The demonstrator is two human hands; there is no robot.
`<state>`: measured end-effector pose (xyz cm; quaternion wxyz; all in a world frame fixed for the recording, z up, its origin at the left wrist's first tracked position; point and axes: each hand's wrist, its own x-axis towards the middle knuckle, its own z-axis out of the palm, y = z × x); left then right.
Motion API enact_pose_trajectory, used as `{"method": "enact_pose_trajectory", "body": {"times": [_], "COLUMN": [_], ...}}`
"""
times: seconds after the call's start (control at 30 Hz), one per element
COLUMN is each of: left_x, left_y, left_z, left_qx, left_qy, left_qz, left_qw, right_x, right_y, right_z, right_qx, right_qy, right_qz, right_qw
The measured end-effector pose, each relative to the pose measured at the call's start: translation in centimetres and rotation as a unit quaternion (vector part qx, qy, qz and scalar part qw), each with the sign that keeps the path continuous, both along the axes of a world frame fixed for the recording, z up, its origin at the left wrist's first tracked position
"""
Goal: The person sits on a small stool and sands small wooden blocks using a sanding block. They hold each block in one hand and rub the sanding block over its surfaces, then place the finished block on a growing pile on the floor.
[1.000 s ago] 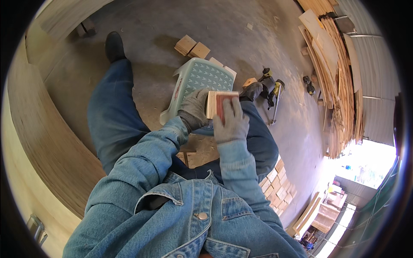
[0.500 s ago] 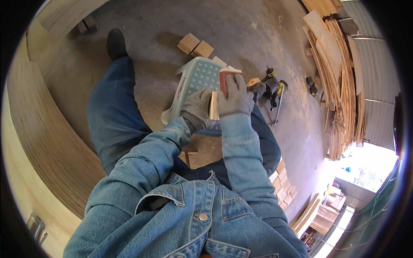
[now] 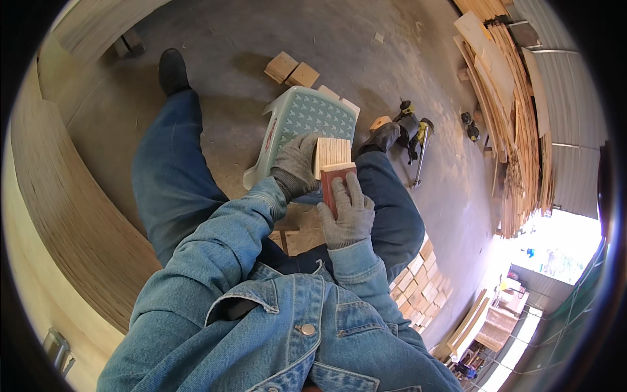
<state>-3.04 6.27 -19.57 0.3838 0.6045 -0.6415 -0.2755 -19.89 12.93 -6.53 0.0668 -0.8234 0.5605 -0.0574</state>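
My left hand (image 3: 295, 164), in a grey glove, grips a pale wooden block (image 3: 332, 154) from its left side, above the green plastic stool (image 3: 310, 110). The block's layered grain faces up. My gloved right hand (image 3: 348, 221) is closed on a sanding block (image 3: 339, 186) with a reddish-brown face and a pale wooden edge. Its far end meets the near right edge of the wooden block; whether they press together I cannot tell. The fingers of my right hand lie along the reddish face. My left fingertips are partly hidden behind the wooden block.
Loose wooden blocks (image 3: 292, 68) lie on the floor beyond the stool. A yellow-and-black power tool (image 3: 410, 127) stands right of my foot. Many small blocks (image 3: 423, 282) are laid out at near right. Stacked boards (image 3: 509, 117) lean along the right wall; a long plywood piece (image 3: 72, 215) is at left.
My right hand has drawn the sanding block back toward me, from beyond the wooden block to its near edge. The wooden block's broad grained face now shows. My left hand has barely moved.
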Motion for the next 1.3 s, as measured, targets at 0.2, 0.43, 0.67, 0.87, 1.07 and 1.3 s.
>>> {"method": "enact_pose_trajectory", "body": {"times": [0.2, 0.43, 0.67, 0.87, 1.07, 1.3], "left_x": [0.4, -0.5, 0.5, 0.2, -0.2, -0.4], "left_y": [0.2, -0.4, 0.0, 0.1, -0.1, -0.3], "left_z": [1.7, -2.3, 1.4, 0.8, -1.1, -0.3], "left_qx": [0.038, -0.036, 0.037, 0.006, -0.015, -0.009], "left_qy": [0.031, -0.002, 0.032, 0.007, -0.043, 0.025], "left_qz": [-0.010, 0.013, -0.027, -0.020, -0.027, -0.019], "left_qw": [0.999, 0.999, 0.998, 1.000, 0.999, 0.999], "right_x": [1.2, 6.4, 4.1, 0.6, 1.3, 5.6], "right_y": [-3.3, -13.6, -8.7, -0.3, -1.8, -11.6], "right_z": [-0.6, 0.0, 0.0, 0.6, 0.1, -0.4], "right_qx": [-0.046, 0.012, 0.005, -0.022, -0.038, -0.019], "right_qy": [0.010, 0.066, 0.046, 0.000, -0.012, 0.032], "right_qz": [0.024, -0.063, -0.040, 0.048, 0.056, -0.019], "right_qw": [0.999, 0.996, 0.998, 0.999, 0.998, 0.999]}}
